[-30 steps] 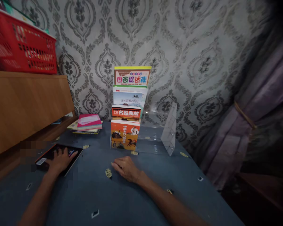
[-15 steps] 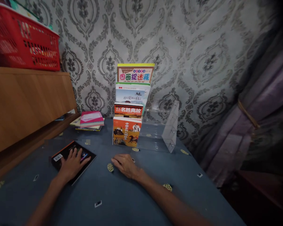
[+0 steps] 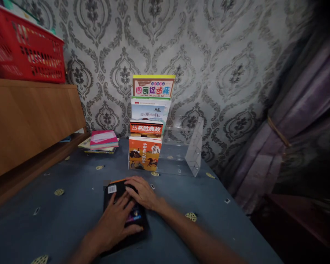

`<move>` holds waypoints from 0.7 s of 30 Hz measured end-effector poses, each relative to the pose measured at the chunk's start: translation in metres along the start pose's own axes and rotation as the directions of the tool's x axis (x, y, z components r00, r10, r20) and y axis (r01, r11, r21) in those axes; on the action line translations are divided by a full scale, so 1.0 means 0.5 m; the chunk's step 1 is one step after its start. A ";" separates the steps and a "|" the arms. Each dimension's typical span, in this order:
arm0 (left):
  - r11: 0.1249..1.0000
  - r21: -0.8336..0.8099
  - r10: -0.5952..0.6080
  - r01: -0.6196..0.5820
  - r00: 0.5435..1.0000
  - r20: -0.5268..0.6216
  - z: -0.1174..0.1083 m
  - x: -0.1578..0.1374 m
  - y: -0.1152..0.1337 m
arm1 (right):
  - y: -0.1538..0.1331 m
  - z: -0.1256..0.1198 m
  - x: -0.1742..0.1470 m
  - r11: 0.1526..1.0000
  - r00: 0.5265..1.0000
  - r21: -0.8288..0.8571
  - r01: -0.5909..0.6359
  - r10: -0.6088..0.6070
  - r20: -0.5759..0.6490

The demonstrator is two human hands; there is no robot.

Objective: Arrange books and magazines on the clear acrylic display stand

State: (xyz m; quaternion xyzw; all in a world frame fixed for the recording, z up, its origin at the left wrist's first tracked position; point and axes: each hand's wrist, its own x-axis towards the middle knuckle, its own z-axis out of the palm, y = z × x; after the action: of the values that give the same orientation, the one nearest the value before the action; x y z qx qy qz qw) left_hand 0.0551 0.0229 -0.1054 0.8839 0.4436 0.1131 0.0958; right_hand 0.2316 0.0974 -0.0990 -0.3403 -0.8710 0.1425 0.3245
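Observation:
A black book point(image 3: 139, 212) with a white barcode label lies on the blue tablecloth in front of me. My left hand point(image 3: 117, 216) rests on its cover, fingers spread and holding nothing. Across the book's far right corner lies my right hand point(image 3: 141, 192), its fingers stretched over the cover near the top edge and close to the left fingertips. Part of the cover is hidden under both hands. Beyond them stands a clear acrylic rack point(image 3: 194, 154). Its left side carries several books in tiers, with an orange book point(image 3: 144, 154) at the front and a yellow-edged book point(image 3: 154, 86) at the back.
A stack of books with a pink one point(image 3: 103, 137) on top sits at the back left. Beside it is a wooden cabinet point(image 3: 33, 121) bearing a red basket point(image 3: 41, 55). A tied purple curtain point(image 3: 264, 161) hangs at the right, past the table's edge.
The black book has slid right and towards me under my left hand, turning as it came. My right hand has straightened from a loose curl and now touches the book.

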 end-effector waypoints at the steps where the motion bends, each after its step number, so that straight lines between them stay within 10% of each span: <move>1: 0.996 -0.046 0.079 -0.078 0.997 0.010 -0.007 0.001 0.013 | 0.000 0.000 -0.001 1.000 1.000 -0.006 -0.007 0.007 0.008; 10: 0.964 -0.156 0.222 -0.214 0.974 0.038 -0.042 0.025 -0.002 | 0.003 0.001 -0.005 0.996 0.990 0.003 -0.090 0.089 0.108; 21: 0.996 0.000 0.091 -0.091 0.996 -0.003 -0.012 0.081 -0.054 | 0.013 0.004 -0.020 0.991 0.988 0.059 -0.122 0.115 0.107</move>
State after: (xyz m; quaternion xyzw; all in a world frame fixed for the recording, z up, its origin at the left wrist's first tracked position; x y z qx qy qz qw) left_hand 0.0562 0.0720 -0.1024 0.9031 0.4029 0.1187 0.0899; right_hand 0.2394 0.0952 -0.1082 -0.3729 -0.8597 0.2072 0.2809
